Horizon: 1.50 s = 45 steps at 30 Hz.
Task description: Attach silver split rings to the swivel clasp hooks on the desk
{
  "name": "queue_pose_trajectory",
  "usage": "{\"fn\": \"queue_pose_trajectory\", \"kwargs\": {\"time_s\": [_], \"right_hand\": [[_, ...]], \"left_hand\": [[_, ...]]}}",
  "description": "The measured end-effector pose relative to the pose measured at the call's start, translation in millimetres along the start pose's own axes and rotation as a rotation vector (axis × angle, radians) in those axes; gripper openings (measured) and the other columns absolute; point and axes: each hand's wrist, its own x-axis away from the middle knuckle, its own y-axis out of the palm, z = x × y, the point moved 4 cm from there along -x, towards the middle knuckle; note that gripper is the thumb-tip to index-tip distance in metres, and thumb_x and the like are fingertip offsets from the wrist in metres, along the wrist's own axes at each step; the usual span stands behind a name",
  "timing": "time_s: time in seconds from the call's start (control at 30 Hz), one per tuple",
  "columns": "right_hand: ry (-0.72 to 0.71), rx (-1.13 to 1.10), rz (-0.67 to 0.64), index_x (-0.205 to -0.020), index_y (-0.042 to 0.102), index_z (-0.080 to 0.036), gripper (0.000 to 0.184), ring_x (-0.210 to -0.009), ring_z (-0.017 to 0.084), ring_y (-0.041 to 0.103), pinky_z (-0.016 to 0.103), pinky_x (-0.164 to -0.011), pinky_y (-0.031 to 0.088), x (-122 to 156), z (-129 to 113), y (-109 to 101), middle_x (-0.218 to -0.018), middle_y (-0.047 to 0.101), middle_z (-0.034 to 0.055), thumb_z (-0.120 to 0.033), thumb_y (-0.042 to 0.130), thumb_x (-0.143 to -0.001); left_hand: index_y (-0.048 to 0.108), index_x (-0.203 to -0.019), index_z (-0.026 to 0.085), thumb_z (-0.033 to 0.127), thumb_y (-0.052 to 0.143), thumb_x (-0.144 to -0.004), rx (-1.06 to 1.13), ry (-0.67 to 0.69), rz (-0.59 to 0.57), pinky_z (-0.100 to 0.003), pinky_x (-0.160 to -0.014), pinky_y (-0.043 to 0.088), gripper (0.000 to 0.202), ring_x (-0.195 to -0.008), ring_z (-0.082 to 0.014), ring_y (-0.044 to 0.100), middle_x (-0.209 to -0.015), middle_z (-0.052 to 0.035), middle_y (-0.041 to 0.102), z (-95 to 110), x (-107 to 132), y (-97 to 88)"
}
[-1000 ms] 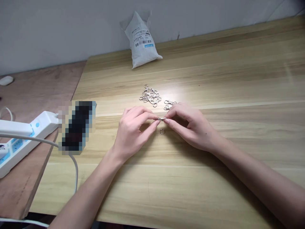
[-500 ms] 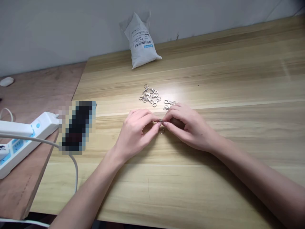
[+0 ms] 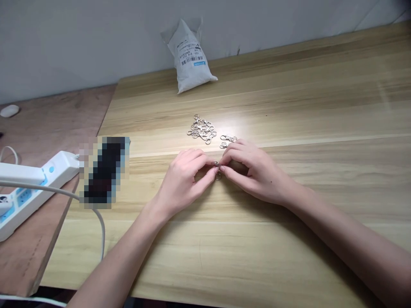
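Note:
My left hand point(image 3: 185, 179) and my right hand point(image 3: 253, 169) meet fingertip to fingertip over the wooden table point(image 3: 289, 107). Both pinch a small silver clasp point(image 3: 216, 164) between them. A small metal ring point(image 3: 218, 176) sits just under the fingertips, and I cannot tell whether it lies on the table or hangs from the clasp. A pile of several silver clasps point(image 3: 202, 128) lies just beyond the hands. A couple more clasps point(image 3: 227, 140) lie beside my right hand's knuckles.
A white plastic bag point(image 3: 191, 57) with a barcode label leans against the wall at the back. A white power strip point(image 3: 28, 186) with cable lies at the left on a darker board. A blurred dark object point(image 3: 104, 171) sits at the table's left edge.
Both hands have closed in and dropped slightly toward the table. The clasp, seen lengthwise between the fingertips a second ago, is now mostly covered, and the fingertips are down at the ring.

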Motion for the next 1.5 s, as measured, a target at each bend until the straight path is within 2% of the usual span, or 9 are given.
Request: {"fn": "queue_pose_trajectory", "kwargs": {"time_s": [0.87,1.5], "right_hand": [[-0.011,0.013,0.001,-0.081,0.058,-0.019,0.009,-0.08,0.021,0.049,0.035,-0.073,0.037,-0.8,-0.2,0.5,-0.078,0.059,0.0046,-0.016,0.053,-0.089],[-0.021,0.018,0.001,-0.081,0.058,-0.019,0.009,-0.079,0.021,0.05,0.036,-0.075,0.037,-0.5,1.1,1.0,-0.078,0.059,0.0042,-0.016,0.054,-0.088]], "left_hand": [[0.065,-0.094,0.013,0.019,0.055,-0.092,0.025,0.0,-0.035,-0.031,-0.079,0.044,0.011,-0.086,-0.0174,0.056,-0.089,-0.0052,0.064,0.0,0.4,0.4],[0.066,-0.098,0.017,0.02,0.055,-0.092,0.01,-0.009,-0.052,-0.032,-0.081,0.045,0.013,-0.089,-0.0188,0.058,-0.092,-0.0051,0.064,-0.7,0.3,1.0]]}}
